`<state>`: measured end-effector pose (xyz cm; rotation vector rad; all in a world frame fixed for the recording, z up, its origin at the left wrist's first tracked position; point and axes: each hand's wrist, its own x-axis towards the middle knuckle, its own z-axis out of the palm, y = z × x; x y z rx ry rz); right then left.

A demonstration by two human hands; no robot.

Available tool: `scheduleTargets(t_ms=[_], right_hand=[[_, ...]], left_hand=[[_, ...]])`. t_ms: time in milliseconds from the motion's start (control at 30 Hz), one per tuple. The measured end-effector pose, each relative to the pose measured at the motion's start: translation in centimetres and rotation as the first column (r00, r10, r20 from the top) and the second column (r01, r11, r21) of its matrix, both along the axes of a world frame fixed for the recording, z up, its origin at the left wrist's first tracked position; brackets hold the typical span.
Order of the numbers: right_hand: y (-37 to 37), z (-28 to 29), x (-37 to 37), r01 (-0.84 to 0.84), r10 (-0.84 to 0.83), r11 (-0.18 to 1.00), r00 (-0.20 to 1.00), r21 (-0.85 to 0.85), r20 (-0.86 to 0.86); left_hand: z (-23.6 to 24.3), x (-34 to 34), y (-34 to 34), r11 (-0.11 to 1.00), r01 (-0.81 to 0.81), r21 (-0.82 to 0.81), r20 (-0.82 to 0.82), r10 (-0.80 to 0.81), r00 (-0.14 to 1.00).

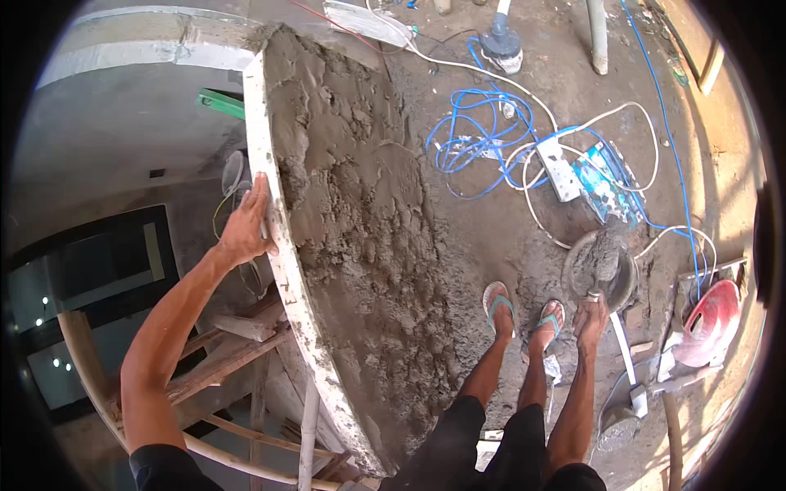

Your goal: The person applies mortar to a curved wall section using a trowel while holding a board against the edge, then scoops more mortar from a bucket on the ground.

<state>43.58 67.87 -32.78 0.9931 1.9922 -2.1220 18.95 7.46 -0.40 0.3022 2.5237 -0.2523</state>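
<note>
My left hand (246, 221) grips the pale, mortar-spattered board (287, 290) that edges a slab of rough, wet grey mortar (352, 245). My right hand (589, 319) is closed on the handle of a trowel (606, 262), whose mortar-covered blade is over a round dark bucket (576, 274) holding grey mortar. The bucket stands beside my sandalled feet, right of the slab.
Tangled blue cables (471, 168), white cords, a power strip (558, 170), a paint-marked board (606, 188) and an upright pipe tool (503, 49) lie rightward. A red helmet-like bowl (708, 319) is at far right. Left of the slab, a drop shows timber scaffolding (225, 368).
</note>
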Motion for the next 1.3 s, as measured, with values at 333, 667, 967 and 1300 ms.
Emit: scheduleTargets(t_ms=[333, 667, 967, 1300], right_hand=[[-29.5, 14.6, -15.4, 0.279, -0.192, 0.865, 0.952, 0.417, -0.237], [-37.3, 25.8, -6.6, -0.537, 0.506, 0.794, 0.843, -0.284, -0.180], [-40.5, 14.3, -18.9, -0.077, 0.576, 0.147, 0.817, -0.986, 0.023], [-43.8, 18.3, -21.0, -0.792, 0.782, 0.607, 0.581, 0.065, -0.227]], left_hand=[[2.2, 1.8, -2.0, 0.996, -0.047, -0.081, -0.011, 0.047, 0.999], [1.9, 2.3, -2.5, 0.994, -0.050, -0.102, 0.005, 0.051, 0.999], [1.9, 1.3, -2.3, 0.995, -0.015, -0.102, -0.020, 0.013, 1.000], [2.0, 1.9, -2.4, 0.997, -0.076, 0.003, -0.072, 0.076, 0.995]])
